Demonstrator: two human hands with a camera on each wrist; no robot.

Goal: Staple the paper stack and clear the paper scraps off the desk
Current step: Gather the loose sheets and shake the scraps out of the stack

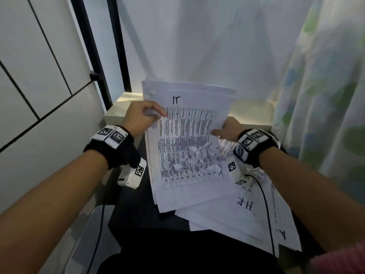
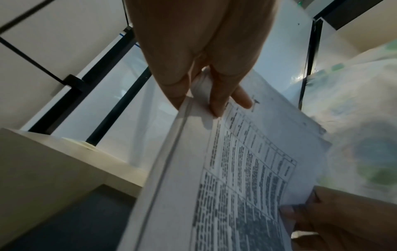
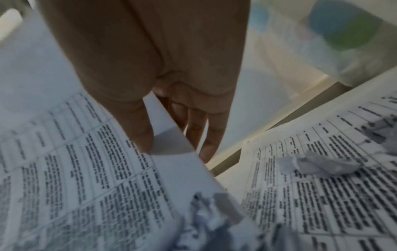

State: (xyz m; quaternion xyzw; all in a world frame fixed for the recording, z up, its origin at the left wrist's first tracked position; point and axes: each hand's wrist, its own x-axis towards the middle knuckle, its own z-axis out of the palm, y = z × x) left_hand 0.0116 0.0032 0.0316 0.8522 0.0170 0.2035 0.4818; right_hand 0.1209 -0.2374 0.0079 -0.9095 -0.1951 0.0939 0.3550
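Observation:
A printed paper stack marked "IT" is tilted up at its far end over the dark desk. My left hand grips its left edge, thumb on top and fingers under and over the sheets. My right hand pinches the right edge of the paper stack, thumb on the print, fingers behind. Several crumpled paper scraps lie on the stack's lower half, blurred as if sliding. More paper scraps sit on the sheets to the right. No stapler shows.
Other sheets marked "H.R" and "A" lie spread on the desk's right side. A cream ledge runs behind the desk. A patterned curtain hangs at right, white panels at left. A black cable crosses the right sheets.

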